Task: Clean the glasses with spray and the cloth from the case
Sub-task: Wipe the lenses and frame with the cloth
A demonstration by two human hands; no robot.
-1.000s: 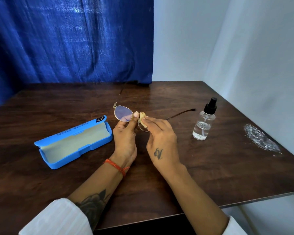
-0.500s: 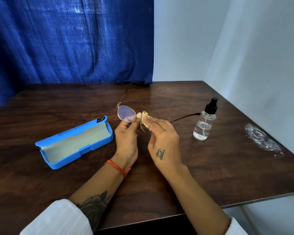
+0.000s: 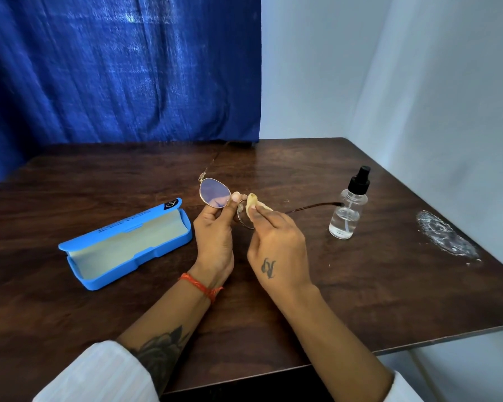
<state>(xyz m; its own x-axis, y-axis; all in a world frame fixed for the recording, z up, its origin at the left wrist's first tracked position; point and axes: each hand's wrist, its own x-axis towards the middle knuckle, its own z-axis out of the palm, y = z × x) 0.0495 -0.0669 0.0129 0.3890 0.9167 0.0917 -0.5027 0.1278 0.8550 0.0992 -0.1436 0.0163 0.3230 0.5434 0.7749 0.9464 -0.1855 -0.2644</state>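
Observation:
Thin gold-framed glasses [image 3: 214, 193] are held above the table, temples unfolded. My left hand [image 3: 215, 236] pinches them at the bridge, thumb on top. My right hand [image 3: 276, 242] presses a small pale yellow cloth [image 3: 253, 202] onto the right lens, which is mostly hidden by cloth and fingers. The left lens shows bare with a bluish sheen. A clear spray bottle [image 3: 347, 211] with a black nozzle stands upright to the right, near the tip of one temple. The blue glasses case [image 3: 125, 245] lies open to the left, its pale lining showing.
The dark wooden table [image 3: 70, 300] ends at the near edge and at the right. A crumpled clear plastic wrapper [image 3: 445, 237] lies near the right edge. A blue curtain hangs behind; a pale wall stands close on the right.
The glasses and both hands have shifted slightly right and away from me. My right fingers keep moving the cloth over the right lens.

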